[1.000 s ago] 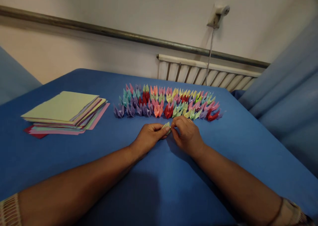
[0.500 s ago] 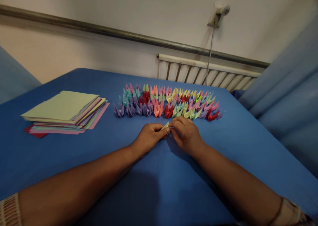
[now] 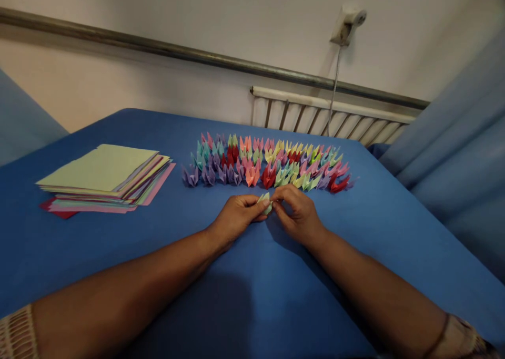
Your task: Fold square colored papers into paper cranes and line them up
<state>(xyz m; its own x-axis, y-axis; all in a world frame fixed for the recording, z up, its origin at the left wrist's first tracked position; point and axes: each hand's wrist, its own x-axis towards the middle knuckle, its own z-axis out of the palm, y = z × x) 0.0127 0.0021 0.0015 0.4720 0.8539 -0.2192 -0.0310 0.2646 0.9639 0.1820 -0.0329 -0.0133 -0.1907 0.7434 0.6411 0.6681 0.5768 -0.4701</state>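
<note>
I have the small pale green paper piece [image 3: 265,203] out in front of me, between my two hands and just on my side of the front row of folded paper figures [image 3: 252,174]. My left hand [image 3: 235,216] grips it, thumb laid over the top and fingers beneath; my right hand [image 3: 299,213] has its fingertips drawn together at the right edge of the paper, though whether they truly pinch it I cannot tell. The first risk, I'd judge, is a tear or a stray crease: paper this slight would suffer if the right fingers tugged while the left thumb bore down hard. Too loose a left thumb could be as bad, letting the piece slip round or its folds spring apart. Then there is my right hand's nearness to that front row (I can't see if the knuckles touch); a careless push forward could knock one figure into the next, since they stand so close together. The stack of sheets [image 3: 98,170] sits on the blue-covered bench [image 3: 130,254] well apart to my left, its edges uneven and a red sheet [image 3: 59,212] jutting from underneath, so a sweeping left sleeve might drag it askew.
</note>
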